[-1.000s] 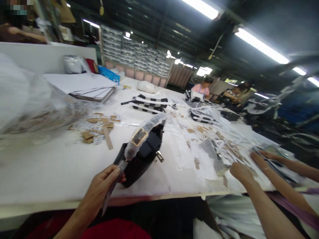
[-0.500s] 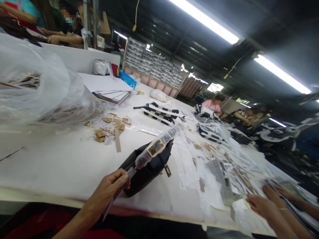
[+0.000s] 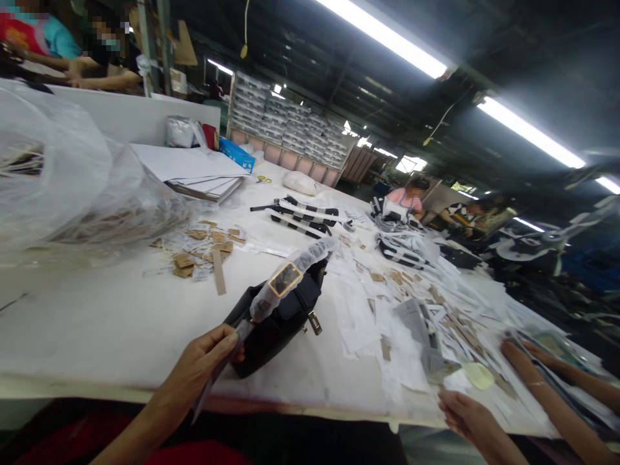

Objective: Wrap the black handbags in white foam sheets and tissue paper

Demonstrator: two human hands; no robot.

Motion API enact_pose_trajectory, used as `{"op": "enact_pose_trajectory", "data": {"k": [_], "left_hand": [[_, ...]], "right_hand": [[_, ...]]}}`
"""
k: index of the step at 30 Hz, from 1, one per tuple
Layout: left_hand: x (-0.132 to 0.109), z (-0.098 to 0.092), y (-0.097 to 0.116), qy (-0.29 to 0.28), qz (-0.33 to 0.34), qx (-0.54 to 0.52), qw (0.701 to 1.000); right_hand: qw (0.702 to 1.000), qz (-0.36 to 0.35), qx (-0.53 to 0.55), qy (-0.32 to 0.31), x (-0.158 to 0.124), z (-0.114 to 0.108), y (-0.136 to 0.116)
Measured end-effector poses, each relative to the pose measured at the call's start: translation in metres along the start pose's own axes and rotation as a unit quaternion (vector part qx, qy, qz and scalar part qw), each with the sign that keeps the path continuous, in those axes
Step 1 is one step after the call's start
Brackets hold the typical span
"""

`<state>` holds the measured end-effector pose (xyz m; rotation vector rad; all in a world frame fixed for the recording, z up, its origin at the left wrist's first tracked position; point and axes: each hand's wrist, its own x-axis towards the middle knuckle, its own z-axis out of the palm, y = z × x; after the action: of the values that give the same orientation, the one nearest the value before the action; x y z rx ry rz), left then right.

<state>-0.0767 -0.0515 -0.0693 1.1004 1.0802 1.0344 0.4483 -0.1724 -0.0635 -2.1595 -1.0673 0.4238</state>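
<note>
Right hand (image 3: 460, 412) has swung left, its hold unclear; left hand (image 3: 213, 352), the nearer grip, pinches the wrapped strap (image 3: 264, 300), black bag (image 3: 271, 342) to its right, long axis running far-right over the table (image 3: 111, 329).

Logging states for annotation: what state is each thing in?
Strap: plastic-wrapped
Left hand: closed on the strap
Right hand: half-curled, grip unclear
Handbag: black, open or closed unclear
Tags: loosely piled
White sheets: stacked
Scissors: blades unclear
Ceiling lights: lit
</note>
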Motion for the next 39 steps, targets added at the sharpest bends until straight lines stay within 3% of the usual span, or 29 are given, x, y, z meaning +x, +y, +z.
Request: {"op": "enact_pose_trajectory", "data": {"k": [3, 5, 8, 13, 17, 21, 27, 32, 39], "left_hand": [[-0.007, 0.006, 0.002, 0.001, -0.005, -0.049, 0.999], [-0.011, 0.009, 0.003, -0.007, -0.001, -0.086, 0.996], [-0.019, 0.010, 0.003, -0.026, -0.005, -0.106, 0.994], [-0.029, 0.008, 0.006, -0.037, -0.007, -0.076, 0.996], [-0.029, 0.006, 0.005, -0.048, 0.016, -0.054, 0.997], [-0.026, 0.007, 0.002, -0.058, 0.032, -0.052, 0.996], [-0.024, 0.007, 0.002, -0.043, 0.046, -0.050, 0.997], [-0.024, 0.001, 0.001, -0.044, 0.045, -0.039, 0.997], [-0.025, -0.001, 0.000, -0.061, 0.017, -0.075, 0.995]], "right_hand": [[0.992, 0.053, 0.101, -0.056, -0.014, 0.019, -0.031], [0.988, 0.038, 0.088, -0.119, -0.032, 0.037, -0.063], [0.981, -0.042, 0.066, -0.177, -0.075, 0.069, -0.123], [0.928, -0.129, 0.203, -0.285, -0.155, 0.124, -0.220], [0.913, -0.166, 0.253, -0.273, -0.182, 0.161, -0.266], [0.930, -0.188, 0.250, -0.195, -0.180, 0.195, -0.278], [0.950, -0.186, 0.227, -0.109, -0.170, 0.229, -0.272], [0.960, -0.170, 0.195, -0.105, -0.165, 0.237, -0.270], [0.955, -0.121, 0.233, -0.142, -0.160, 0.237, -0.279]]}}
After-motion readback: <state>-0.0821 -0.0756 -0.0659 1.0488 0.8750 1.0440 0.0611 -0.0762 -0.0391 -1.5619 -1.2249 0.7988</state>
